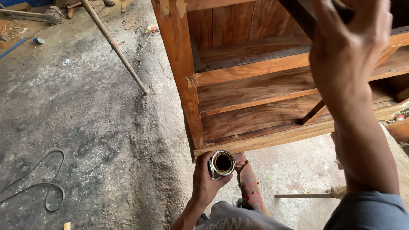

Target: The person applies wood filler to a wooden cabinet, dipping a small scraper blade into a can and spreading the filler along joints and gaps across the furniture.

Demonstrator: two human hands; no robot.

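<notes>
My left hand [205, 181] is low in the view, wrapped around a small open metal tin [221, 164] with dark brown liquid inside. It hangs just below the bottom front edge of a tall reddish wooden shelf unit [255, 91]. My right hand [349, 47] is raised at the upper right, fingers curled over a dark strip [300, 12] at the top of the unit. Whether the fingers hold something small there is hidden by the hand itself. My foot in a stained sandal [249, 185] stands beside the tin.
A long slanted pole [115, 44] leans across the rough concrete floor at left. A grey cable loop [47, 187] lies at the lower left, wires [142, 36] near the unit's corner. A brush with a wooden handle [311, 195] lies on the floor at right.
</notes>
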